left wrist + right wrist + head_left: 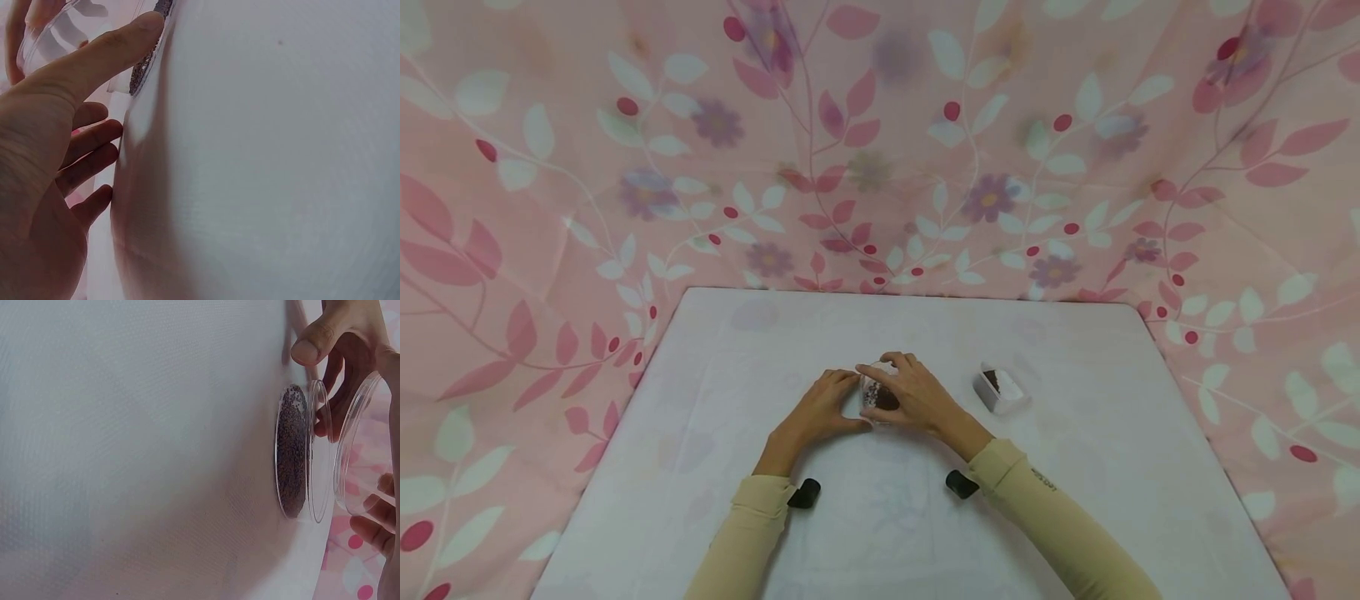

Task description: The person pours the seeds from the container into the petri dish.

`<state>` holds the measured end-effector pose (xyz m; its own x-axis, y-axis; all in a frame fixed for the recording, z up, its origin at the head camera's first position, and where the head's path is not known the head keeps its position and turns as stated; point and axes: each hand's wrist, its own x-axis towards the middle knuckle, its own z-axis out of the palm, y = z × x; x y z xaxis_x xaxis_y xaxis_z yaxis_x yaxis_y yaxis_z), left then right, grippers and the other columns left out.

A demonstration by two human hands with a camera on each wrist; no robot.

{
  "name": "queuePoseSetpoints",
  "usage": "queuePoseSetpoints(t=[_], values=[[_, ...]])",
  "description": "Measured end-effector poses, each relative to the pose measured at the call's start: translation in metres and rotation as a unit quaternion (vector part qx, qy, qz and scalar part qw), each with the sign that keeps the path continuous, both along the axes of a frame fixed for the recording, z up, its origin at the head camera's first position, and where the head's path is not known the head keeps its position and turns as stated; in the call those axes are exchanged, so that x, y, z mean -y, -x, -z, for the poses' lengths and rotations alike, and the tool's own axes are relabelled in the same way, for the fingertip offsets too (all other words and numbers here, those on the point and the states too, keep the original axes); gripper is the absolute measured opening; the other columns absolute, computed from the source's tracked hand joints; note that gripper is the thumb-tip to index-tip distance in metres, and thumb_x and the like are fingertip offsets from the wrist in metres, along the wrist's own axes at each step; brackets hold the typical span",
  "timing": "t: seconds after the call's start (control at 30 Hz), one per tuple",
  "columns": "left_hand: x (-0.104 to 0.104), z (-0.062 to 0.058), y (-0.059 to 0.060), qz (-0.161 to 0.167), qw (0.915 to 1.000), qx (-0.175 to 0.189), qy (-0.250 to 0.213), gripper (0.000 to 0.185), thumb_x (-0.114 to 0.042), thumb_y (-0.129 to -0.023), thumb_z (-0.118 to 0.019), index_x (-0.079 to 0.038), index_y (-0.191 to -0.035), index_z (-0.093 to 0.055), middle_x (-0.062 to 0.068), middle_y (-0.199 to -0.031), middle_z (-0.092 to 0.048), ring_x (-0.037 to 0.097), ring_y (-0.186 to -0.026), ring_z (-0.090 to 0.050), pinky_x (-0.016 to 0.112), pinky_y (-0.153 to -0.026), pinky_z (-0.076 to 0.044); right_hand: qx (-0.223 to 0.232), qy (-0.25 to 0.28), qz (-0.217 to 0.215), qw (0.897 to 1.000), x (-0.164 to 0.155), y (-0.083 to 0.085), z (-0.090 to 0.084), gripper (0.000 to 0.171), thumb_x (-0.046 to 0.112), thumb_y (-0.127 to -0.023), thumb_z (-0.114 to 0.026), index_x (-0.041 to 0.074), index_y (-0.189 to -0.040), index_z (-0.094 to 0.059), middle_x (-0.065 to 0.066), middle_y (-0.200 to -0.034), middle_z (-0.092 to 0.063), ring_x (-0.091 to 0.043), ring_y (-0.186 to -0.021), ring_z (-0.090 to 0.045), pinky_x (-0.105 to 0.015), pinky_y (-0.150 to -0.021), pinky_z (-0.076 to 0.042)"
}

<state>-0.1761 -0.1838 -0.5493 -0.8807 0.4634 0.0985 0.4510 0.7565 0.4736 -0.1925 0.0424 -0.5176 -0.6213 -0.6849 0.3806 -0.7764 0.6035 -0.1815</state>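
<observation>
petri dish [294,453] with its dark granular fill sits at the centre of the head view, on the white table [715,392], between our two hands. going from largest down: the pink floral cloth [550,167] fills the whole backdrop, soft and creased; the table is a smooth, matte white sheet across the lower half; a small white rectangular tub [1000,390] with something dark inside lies to the right of centre, well apart from the dish.

our left hand [820,408] steadies the dish from its left side, thumb stretched along the rim, fingers loosely bent. our right hand [910,392] holds the clear lid [353,450] by its edge, tilted just above the dish, fingers curled round it.

the dish is shallow, round, thin clear plastic, slick to the touch; the fill looks like fine brown grains.

we judge the risk to be a spill: a nudge from the lid's edge, or a thumb slip on the slick rim, could tip the shallow dish and scatter grains over the white table.
</observation>
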Motion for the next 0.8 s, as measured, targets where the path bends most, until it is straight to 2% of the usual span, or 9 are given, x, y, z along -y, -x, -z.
queuePoseSetpoints(t=[0.17,0.43,0.63,0.8], values=[[-0.0002,0.0001,0.0005,-0.005,1.0,0.006,-0.006,0.089,-0.056,-0.07,-0.082,-0.01,-0.141,-0.053,0.007,-0.137,-0.057,0.026,-0.131,-0.048,0.048,-0.111,-0.039,-0.01,0.028,-0.004,1.0,-0.0016,0.0016,0.0006,0.071,0.066,-0.081,-0.066,0.027,-0.139,-0.052,-0.014,-0.128,-0.058,-0.03,-0.114,-0.058,-0.044,-0.095,-0.051],[-0.0011,-0.0018,-0.0002,-0.004,1.0,0.009,0.001,0.09,-0.057,-0.07,-0.082,-0.011,-0.142,-0.052,0.007,-0.139,-0.056,0.026,-0.132,-0.046,0.048,-0.111,-0.039,-0.005,0.053,0.005,0.999,-0.0025,0.003,0.0,0.072,0.063,-0.075,-0.074,0.021,-0.13,-0.054,-0.012,-0.125,-0.056,-0.026,-0.112,-0.057,-0.041,-0.09,-0.053],[-0.0014,-0.0043,-0.0014,-0.004,0.9999,0.009,-0.006,0.089,-0.055,-0.07,-0.083,-0.009,-0.14,-0.054,0.007,-0.138,-0.057,0.026,-0.132,-0.047,0.047,-0.111,-0.039,-0.006,0.072,0.01,0.997,-0.0055,0.0027,-0.001,0.075,0.062,-0.071,-0.078,0.01,-0.119,-0.051,-0.008,-0.121,-0.054,-0.022,-0.112,-0.055,-0.037,-0.093,-0.053],[-0.0012,-0.0036,-0.0014,-0.004,0.9999,0.013,-0.004,0.09,-0.056,-0.07,-0.083,-0.01,-0.141,-0.053,0.006,-0.138,-0.056,0.025,-0.132,-0.047,0.046,-0.112,-0.038,-0.009,0.072,0.018,0.997,-0.0088,0.0012,0.0,0.071,0.062,-0.071,-0.077,0.008,-0.107,-0.047,-0.01,-0.121,-0.056,-0.022,-0.113,-0.055,-0.035,-0.091,-0.053]])
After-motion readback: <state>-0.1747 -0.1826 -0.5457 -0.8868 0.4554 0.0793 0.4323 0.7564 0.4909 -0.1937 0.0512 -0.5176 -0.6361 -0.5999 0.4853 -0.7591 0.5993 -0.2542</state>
